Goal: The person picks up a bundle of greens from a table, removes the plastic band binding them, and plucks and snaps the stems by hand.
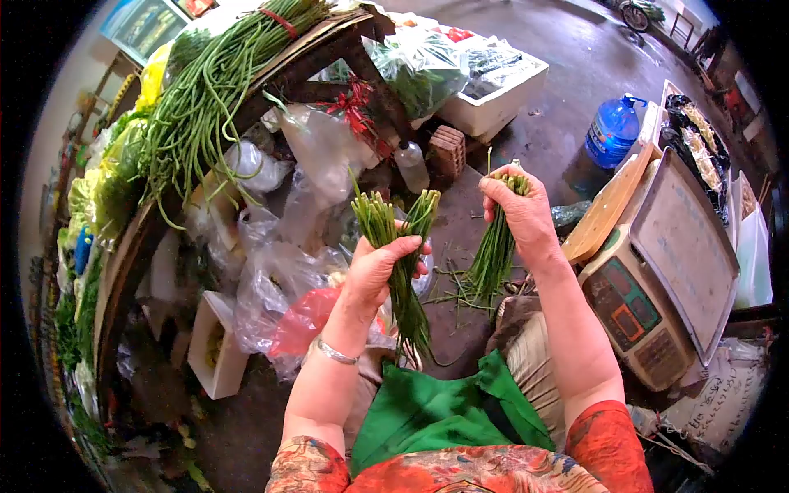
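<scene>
My left hand (382,261) is closed around a bunch of thin green stalks (407,308) that look like chives. Their pale cut ends stick up above the thumb in two clumps, and the dark green lengths hang down below. To its right, my right hand (524,209) grips a second bunch of the same stalks (491,261), held upright with the cut ends near the fingertips. One longer stalk pokes up from it. Loose stalk pieces (460,287) lie on the floor behind the lower ends of this bunch.
Long beans (201,107) hang over a wooden stand (131,238) at left. Below are plastic bags (275,263) and a white foam box (218,345). A weighing scale (649,304), wooden board (608,205) and blue water bottle (612,131) stand at right. A foam crate (501,99) is ahead.
</scene>
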{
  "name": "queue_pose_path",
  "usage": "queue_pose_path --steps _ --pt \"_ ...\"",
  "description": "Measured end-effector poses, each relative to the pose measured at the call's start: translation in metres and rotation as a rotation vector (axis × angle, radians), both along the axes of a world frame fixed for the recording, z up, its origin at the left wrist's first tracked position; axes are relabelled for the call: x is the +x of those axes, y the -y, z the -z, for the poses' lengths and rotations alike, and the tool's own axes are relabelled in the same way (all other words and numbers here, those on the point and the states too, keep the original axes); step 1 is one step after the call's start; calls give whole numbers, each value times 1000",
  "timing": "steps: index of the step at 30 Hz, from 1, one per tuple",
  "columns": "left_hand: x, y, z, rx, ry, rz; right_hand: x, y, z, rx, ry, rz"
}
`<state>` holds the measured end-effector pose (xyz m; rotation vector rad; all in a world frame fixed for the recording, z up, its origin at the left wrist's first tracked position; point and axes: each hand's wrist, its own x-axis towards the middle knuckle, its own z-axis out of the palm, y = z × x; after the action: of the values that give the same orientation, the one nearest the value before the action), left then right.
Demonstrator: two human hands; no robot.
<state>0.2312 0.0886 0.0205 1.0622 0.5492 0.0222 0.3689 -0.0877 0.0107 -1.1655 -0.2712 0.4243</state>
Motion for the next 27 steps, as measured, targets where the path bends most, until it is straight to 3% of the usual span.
queue_pose_path --steps 5,19,27 --pt "3 -1 12 28 35 -13 -13 -4 -2 -187 66 -202" --pt "4 13 5 365 126 7 -14 -8 8 -154 -8 -398" --pt "2 5 7 514 173 0 -4 2 1 -150 -19 -156"
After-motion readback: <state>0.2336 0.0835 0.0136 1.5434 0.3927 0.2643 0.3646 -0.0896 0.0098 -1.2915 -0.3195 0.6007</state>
